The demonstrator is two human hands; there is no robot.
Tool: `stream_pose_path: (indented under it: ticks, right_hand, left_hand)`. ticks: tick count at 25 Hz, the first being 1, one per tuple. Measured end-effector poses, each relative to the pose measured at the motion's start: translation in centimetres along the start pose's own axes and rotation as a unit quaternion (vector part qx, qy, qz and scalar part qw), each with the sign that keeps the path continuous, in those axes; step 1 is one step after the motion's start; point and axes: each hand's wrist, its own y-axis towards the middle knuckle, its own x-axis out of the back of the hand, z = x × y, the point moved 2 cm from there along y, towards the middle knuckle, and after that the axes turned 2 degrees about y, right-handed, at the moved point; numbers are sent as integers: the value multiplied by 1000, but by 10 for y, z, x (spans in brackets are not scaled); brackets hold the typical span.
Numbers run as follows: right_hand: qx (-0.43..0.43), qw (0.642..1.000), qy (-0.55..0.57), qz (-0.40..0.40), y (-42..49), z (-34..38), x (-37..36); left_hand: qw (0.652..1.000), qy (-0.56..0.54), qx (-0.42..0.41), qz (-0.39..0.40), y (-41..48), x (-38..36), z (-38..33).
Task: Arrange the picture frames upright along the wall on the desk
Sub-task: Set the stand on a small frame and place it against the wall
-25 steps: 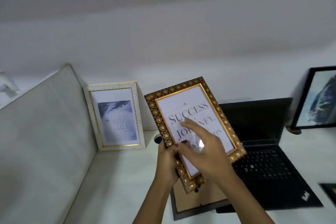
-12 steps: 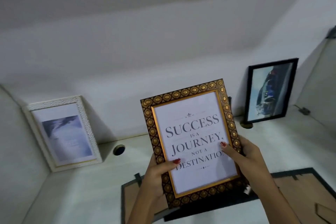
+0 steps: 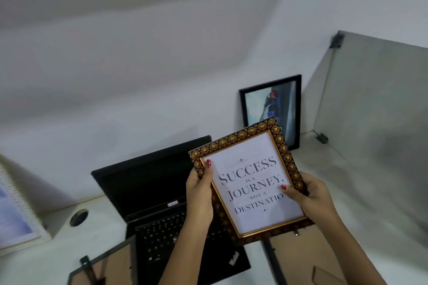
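Observation:
I hold a gold-patterned frame (image 3: 251, 183) with a "Success is a journey" print in the air above the desk, tilted to the left. My left hand (image 3: 200, 194) grips its left edge and my right hand (image 3: 310, 194) grips its right edge. A black frame (image 3: 272, 109) with a boat picture leans upright against the wall behind it, near the right corner. A white frame (image 3: 16, 215) stands at the far left, partly cut off. Two frames lie face down on the desk, one at the bottom left (image 3: 104, 266) and one at the bottom right (image 3: 308, 261).
An open black laptop (image 3: 150, 192) sits in the middle of the white desk (image 3: 361, 192), against the wall. A round cable hole (image 3: 79, 217) lies left of it. A grey partition (image 3: 375, 109) closes the desk's right side.
The view has swung to the right. The gold frame has moved right with both hands, from in front of the wall gap to in front of the black frame.

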Motion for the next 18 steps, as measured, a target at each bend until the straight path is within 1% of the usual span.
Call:
stream_pose_path:
  ticks: [3, 6, 8, 9, 11, 13, 16, 18]
  right_hand:
    - [-27, 999, -25, 30, 34, -12, 27]
    - [-83, 993, -63, 61, 86, -27, 57]
    - [-122, 988, -66, 67, 124, -37, 76]
    - [-134, 988, -58, 52, 145, -41, 85]
    - [-133, 990, -51, -7, 188, -53, 96]
    - [-117, 989, -77, -49, 236, -69, 100]
    - [-82, 985, -138, -69, 296, -93, 98]
    - [-89, 981, -149, -85, 323, -111, 98]
  left_hand:
    - [1000, -17, 9, -17, 20, -34, 19]
    - [1000, -11, 7, -1, 49, -65, 34]
    - [1000, -7, 8, 7, 69, -77, 42]
    - [1000, -5, 10, 5, 80, -81, 48]
    - [1000, -6, 15, -9, 99, -81, 56]
    - [999, -12, 21, -23, 120, -79, 69]
    - [998, -8, 38, -45, 142, -73, 90]
    - [998, -1, 43, -48, 152, -71, 102]
